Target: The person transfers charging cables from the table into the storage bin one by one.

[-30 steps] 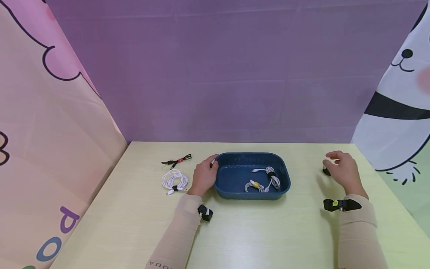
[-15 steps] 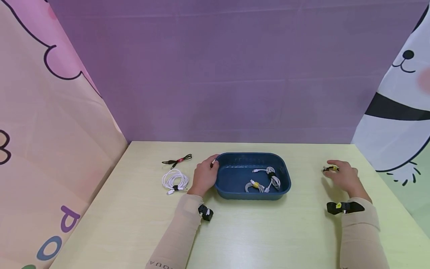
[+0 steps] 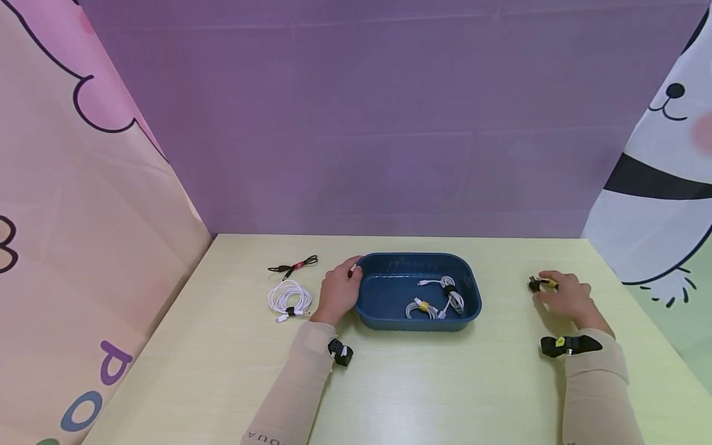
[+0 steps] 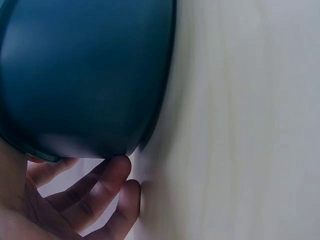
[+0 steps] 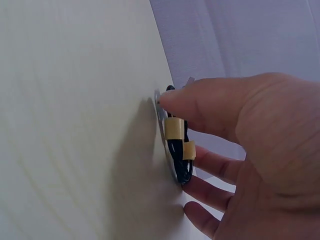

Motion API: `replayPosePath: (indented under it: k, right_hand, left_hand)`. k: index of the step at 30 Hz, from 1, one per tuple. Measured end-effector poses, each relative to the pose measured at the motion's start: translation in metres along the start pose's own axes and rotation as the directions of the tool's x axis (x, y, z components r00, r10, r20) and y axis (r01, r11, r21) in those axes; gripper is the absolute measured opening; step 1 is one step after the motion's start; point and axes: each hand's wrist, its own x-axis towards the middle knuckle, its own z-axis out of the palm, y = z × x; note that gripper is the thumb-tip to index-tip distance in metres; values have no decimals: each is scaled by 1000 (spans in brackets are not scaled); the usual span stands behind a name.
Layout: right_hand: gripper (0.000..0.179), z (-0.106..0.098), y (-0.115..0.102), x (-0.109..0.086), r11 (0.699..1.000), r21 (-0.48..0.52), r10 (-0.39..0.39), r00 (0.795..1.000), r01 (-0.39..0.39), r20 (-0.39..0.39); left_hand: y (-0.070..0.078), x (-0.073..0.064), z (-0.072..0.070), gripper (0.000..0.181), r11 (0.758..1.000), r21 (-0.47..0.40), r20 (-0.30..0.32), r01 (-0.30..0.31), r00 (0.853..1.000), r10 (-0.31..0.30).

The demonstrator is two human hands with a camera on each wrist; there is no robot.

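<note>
A blue plastic bin point(image 3: 384, 322) stands mid-table, with two bundled white cables point(image 3: 452, 293) lying in its right half. My left hand point(image 3: 338, 290) grips its left end, the thumb at the rim; in the left wrist view, bent fingers point(image 4: 117, 172) touch the bin's outer wall point(image 4: 85, 90). Far to the right, my right hand point(image 3: 568, 300) pinches a coiled black cable point(image 3: 535, 284) wrapped with a yellow tie. From the right wrist, the thumb sits at one end of the black cable point(image 5: 180, 160) and fingers are behind it, close to the tabletop.
Left of the bin lie a coiled white cable point(image 3: 289, 300) with a black strap and a black cable point(image 3: 295, 266) with a red tie. A purple backdrop point(image 3: 389, 136) hangs behind the pale table point(image 3: 400, 383), with printed cloths at both sides.
My right hand has come down onto the black cable and taken it between thumb and fingers, shifting it slightly. The left hand and the bin have stayed put.
</note>
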Motion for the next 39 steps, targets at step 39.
replayPosePath:
  k: [39]
  right_hand:
    - [55,-2,-17,1,998,53,-25,1000,25,-8]
  left_hand:
    - [0,-1,-2,38,1000,5,-8,-16,1000,16]
